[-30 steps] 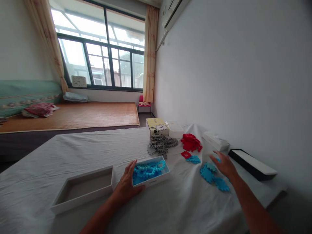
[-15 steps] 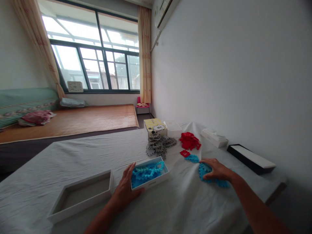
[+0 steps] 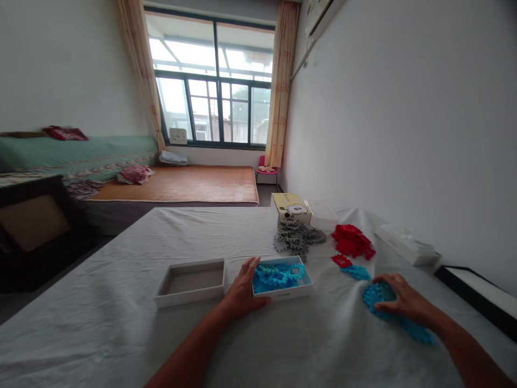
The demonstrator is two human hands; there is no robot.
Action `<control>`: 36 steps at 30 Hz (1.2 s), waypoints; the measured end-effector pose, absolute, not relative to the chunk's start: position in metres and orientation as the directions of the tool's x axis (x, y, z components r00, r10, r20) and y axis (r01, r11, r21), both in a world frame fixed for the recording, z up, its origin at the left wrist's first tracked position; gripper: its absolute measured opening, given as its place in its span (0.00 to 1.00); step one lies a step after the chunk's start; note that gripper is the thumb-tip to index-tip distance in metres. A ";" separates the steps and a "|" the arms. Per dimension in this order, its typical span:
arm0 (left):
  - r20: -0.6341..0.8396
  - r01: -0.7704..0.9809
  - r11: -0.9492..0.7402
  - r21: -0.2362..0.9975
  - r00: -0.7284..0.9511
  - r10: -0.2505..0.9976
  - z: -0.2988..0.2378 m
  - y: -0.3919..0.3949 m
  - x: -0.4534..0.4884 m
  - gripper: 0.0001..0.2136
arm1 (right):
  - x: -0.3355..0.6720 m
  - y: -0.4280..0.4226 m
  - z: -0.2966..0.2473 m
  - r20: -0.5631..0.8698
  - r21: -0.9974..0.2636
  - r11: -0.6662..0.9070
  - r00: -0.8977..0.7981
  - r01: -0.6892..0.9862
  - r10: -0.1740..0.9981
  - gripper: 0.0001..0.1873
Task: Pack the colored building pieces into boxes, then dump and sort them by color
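My left hand (image 3: 243,293) clasps the left end of a white box (image 3: 283,294), thumb along the front wall and fingers over the far side. Blue toothed plastic pieces (image 3: 274,277) lie inside that box. Over to the right, my right hand (image 3: 404,299) curls its thumb and fingers around a bunch of blue toothed pieces (image 3: 372,299) on the cloth. More blue pieces (image 3: 418,330) stick out beneath that hand, and a few others (image 3: 355,271) lie just beyond it.
A second white box (image 3: 189,293), with nothing inside, sits left of my left hand. Behind are grey toothed pieces (image 3: 297,240), red pieces (image 3: 351,241), a yellow carton (image 3: 288,205) and a white container (image 3: 323,218). A tissue-like white box (image 3: 406,245) and a black-edged box (image 3: 480,296) line the wall side.
The view has swung left, so everything appears further right. My left hand stays on the box; my right hand stays at the blue pieces, its fingers still curved around them.
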State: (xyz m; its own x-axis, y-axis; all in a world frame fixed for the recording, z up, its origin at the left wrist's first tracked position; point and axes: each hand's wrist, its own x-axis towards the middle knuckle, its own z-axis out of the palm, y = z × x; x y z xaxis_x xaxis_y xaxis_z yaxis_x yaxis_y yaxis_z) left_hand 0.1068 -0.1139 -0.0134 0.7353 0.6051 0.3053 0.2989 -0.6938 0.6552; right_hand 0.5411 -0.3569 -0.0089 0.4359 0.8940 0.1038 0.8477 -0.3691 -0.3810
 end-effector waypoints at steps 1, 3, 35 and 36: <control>0.305 0.298 -0.691 0.659 0.733 0.608 -0.013 -0.114 0.107 0.50 | 0.539 -0.357 -0.008 0.115 -0.395 -0.355 0.429 0.847 0.896 0.29; 0.299 0.295 -0.682 0.669 0.733 0.610 -0.012 -0.115 0.107 0.51 | 0.534 -0.357 -0.005 0.127 -0.425 -0.329 0.415 0.843 0.901 0.27; 0.268 0.315 -0.667 0.675 0.738 0.620 -0.010 -0.115 0.108 0.52 | 0.352 -0.233 0.060 0.197 -0.234 -0.006 0.054 0.972 0.979 0.16; 0.268 0.315 -0.670 0.672 0.740 0.617 -0.009 -0.115 0.108 0.52 | 0.349 -0.233 0.063 0.224 -0.201 -0.025 0.071 0.979 0.972 0.16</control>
